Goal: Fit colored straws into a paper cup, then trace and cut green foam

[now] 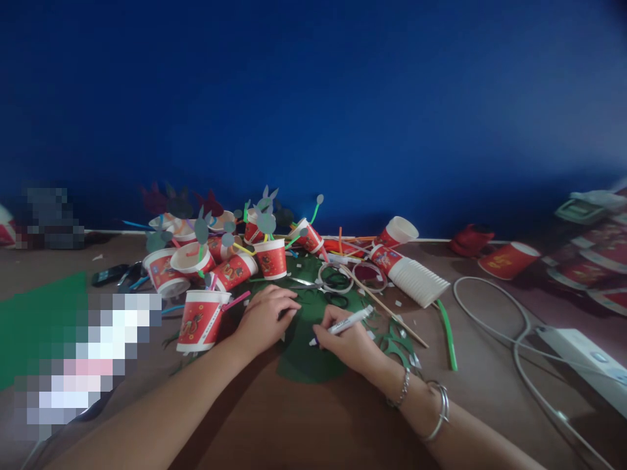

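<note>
My left hand (267, 316) rests with curled fingers pressed down on a dark green paper sheet (306, 356) lying on the brown floor. My right hand (350, 343) grips a white marker pen (349, 321), its tip touching the green paper just right of the left hand. Bracelets circle my right wrist. A red and white paper cup (200, 320) stands tilted just left of my left hand.
Several red paper cups with straws and paper shapes (235, 251) crowd behind the hands. A stack of cups (411, 271) lies on its side at right, with scissors (321, 287), tape rings (336, 277), a green straw (447, 333), a white cable (509, 326) and a green sheet (39, 320) at left.
</note>
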A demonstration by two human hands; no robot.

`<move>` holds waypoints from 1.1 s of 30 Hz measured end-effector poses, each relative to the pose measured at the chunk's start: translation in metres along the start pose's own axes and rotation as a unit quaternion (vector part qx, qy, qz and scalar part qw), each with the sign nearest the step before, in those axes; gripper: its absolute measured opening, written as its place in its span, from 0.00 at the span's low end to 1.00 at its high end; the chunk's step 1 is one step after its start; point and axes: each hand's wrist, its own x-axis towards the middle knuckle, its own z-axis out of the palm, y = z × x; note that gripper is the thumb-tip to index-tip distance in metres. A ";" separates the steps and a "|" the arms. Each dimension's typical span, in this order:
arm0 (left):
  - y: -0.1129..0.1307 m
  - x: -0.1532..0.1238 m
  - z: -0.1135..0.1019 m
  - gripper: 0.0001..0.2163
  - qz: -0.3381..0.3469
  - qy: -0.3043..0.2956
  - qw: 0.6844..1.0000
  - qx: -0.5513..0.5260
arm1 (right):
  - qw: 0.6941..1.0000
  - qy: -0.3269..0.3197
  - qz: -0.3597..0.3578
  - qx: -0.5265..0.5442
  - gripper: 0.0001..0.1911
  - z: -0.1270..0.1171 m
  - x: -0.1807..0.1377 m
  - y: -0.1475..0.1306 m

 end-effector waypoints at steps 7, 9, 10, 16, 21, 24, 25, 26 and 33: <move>-0.001 0.000 0.001 0.07 0.004 0.006 1.000 -0.001 | 0.998 -0.001 0.020 0.053 0.11 0.000 0.002 0.001; -0.001 0.000 0.001 0.07 0.001 0.005 1.000 0.000 | 0.998 -0.006 0.019 0.052 0.11 0.000 0.001 0.001; 0.000 0.000 0.001 0.07 0.001 0.005 1.000 0.000 | 0.999 -0.007 0.017 0.046 0.11 0.001 0.001 0.001; 0.000 0.000 0.001 0.08 -0.001 -0.001 1.000 -0.003 | 1.000 -0.007 -0.001 0.006 0.12 0.000 -0.001 -0.001; 0.000 0.000 0.000 0.08 0.003 0.002 1.000 -0.002 | 1.000 -0.013 0.007 0.021 0.12 0.000 0.000 -0.001; 0.000 -0.001 0.001 0.08 0.004 0.001 1.000 -0.003 | 1.000 -0.006 0.006 0.013 0.12 0.000 -0.001 -0.001; 0.000 -0.001 0.001 0.08 0.003 0.001 1.000 -0.003 | 1.000 -0.010 0.005 0.010 0.12 0.000 -0.001 -0.001; 0.000 -0.001 0.001 0.08 0.002 0.000 1.000 -0.003 | 1.000 -0.013 0.006 0.011 0.12 0.000 -0.001 -0.001; 0.001 0.000 -0.001 0.08 -0.004 -0.005 1.000 -0.001 | 0.999 -0.014 0.014 0.040 0.12 -0.001 0.000 -0.001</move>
